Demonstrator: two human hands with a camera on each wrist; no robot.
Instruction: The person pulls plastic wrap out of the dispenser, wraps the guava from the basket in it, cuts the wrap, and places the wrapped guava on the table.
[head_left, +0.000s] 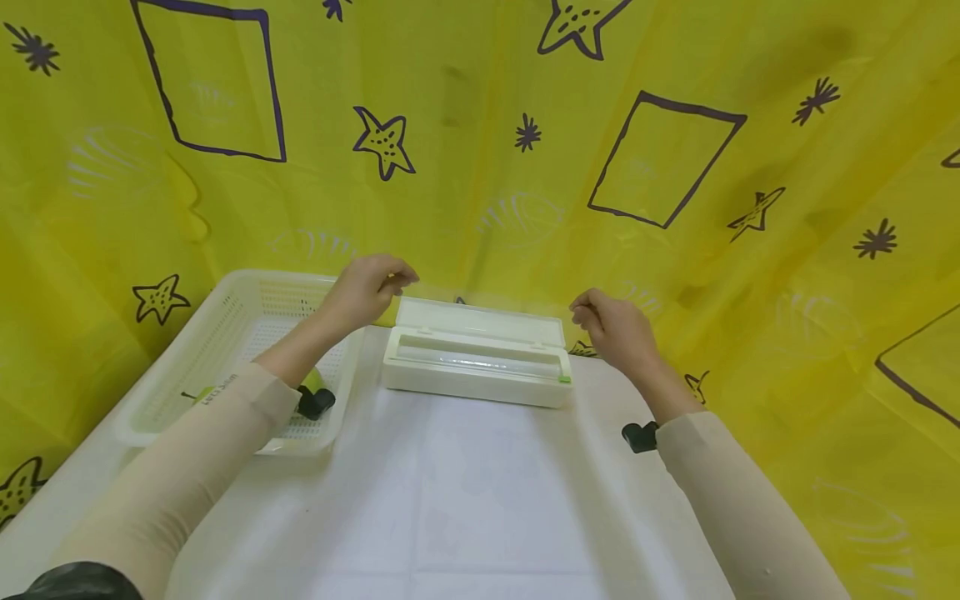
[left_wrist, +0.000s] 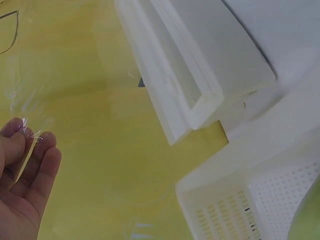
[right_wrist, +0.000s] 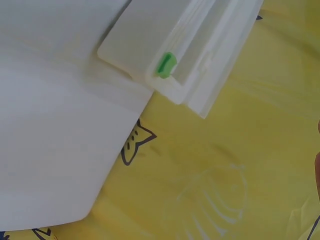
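Clear plastic wrap (left_wrist: 26,131) is pinched between the thumb and fingers of my left hand (head_left: 366,290), up behind the dispenser's left end. Level with it, beyond the right end, my right hand (head_left: 617,329) has its thumb and fingertips drawn together at the film's other side; its grip is mostly out of the right wrist view. Between and below both hands sits a white plastic wrap dispenser (head_left: 468,387) with its lid (head_left: 480,322) tipped back. A roll of film (head_left: 480,362) lies inside, and a green slider (right_wrist: 166,65) marks the right end.
Left of the dispenser, a white perforated basket (head_left: 225,312) holds a round green item (left_wrist: 309,215), partly hidden by my left arm. The white table (head_left: 472,500) ends just behind the dispenser. A yellow patterned curtain (head_left: 465,183) hangs close behind it.
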